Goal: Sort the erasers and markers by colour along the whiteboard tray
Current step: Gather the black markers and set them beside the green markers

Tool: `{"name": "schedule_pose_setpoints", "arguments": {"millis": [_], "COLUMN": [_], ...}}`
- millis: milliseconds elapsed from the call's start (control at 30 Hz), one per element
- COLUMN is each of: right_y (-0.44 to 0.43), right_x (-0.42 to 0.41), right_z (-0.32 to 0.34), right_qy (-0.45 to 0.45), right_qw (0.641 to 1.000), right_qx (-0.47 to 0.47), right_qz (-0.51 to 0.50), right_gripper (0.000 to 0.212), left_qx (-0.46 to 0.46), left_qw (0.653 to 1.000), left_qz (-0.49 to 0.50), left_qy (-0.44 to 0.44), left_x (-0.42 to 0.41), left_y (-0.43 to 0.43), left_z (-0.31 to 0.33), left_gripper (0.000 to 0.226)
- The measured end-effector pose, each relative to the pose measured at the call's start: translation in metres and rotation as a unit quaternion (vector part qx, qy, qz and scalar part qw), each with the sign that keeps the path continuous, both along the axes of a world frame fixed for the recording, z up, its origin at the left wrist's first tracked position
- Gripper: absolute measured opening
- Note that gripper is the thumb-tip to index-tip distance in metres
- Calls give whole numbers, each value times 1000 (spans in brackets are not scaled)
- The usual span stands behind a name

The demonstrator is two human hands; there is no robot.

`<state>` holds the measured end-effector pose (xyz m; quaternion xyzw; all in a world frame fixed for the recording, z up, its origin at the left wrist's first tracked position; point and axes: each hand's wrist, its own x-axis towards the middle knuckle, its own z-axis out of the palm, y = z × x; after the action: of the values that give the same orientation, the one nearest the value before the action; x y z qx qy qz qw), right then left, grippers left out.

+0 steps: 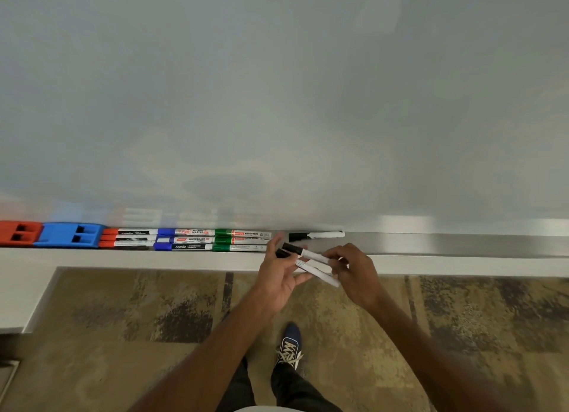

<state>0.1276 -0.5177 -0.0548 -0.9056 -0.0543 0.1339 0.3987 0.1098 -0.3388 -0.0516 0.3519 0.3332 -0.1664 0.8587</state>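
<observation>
From the head view, two erasers are sitting at the left end of the whiteboard tray (446, 245): one red eraser (18, 233), and one blue eraser (69, 234) touching it on its right. Next along the tray are lying three red markers (129, 237), three blue markers (184, 239) and three green markers (241, 240), each trio side by side. Their long axes are running along the tray, caps pointing left. One black marker (315, 235) is lying alone just right of the green ones, in the same direction.

Two more black markers are being held just in front of the tray, both slanting with caps up-left and tails down-right. The left hand (278, 276) is curling its fingers and thumb round the cap end of the lower black marker (320, 273). The right hand (354, 273) is pinching the white barrel of the upper black marker (308, 253) with its fingertips.
</observation>
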Motion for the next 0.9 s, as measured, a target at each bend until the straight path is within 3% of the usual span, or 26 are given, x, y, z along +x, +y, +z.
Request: {"name": "schedule_pose_setpoints", "arguments": {"millis": [267,367,467,567,733,900], "right_y": [12,11,6,0,0,7], "right_x": [-2,6,18,30,37,40], "right_z": [-4,-5,-11,-20,-33,-35], "right_qy": [1,-37,-138,-218,-188,-190], "right_qw": [999,998,986,946,906,890], "right_qx": [19,19,-87,-221,-337,-375], "right_qz": [50,51,36,91,175,177], "right_gripper": [19,14,15,34,47,47], "left_qx": [77,92,91,93,96,88], "left_qw": [997,996,996,996,995,996], "left_qz": [-11,-4,-1,0,5,12], "left_qy": [-4,2,4,3,0,-5], "left_x": [0,0,-2,-3,-6,-9], "left_y": [9,14,19,23,27,31], "left_z": [-7,-8,-8,-8,-8,-8], "left_gripper": [33,32,31,30,31,30]}}
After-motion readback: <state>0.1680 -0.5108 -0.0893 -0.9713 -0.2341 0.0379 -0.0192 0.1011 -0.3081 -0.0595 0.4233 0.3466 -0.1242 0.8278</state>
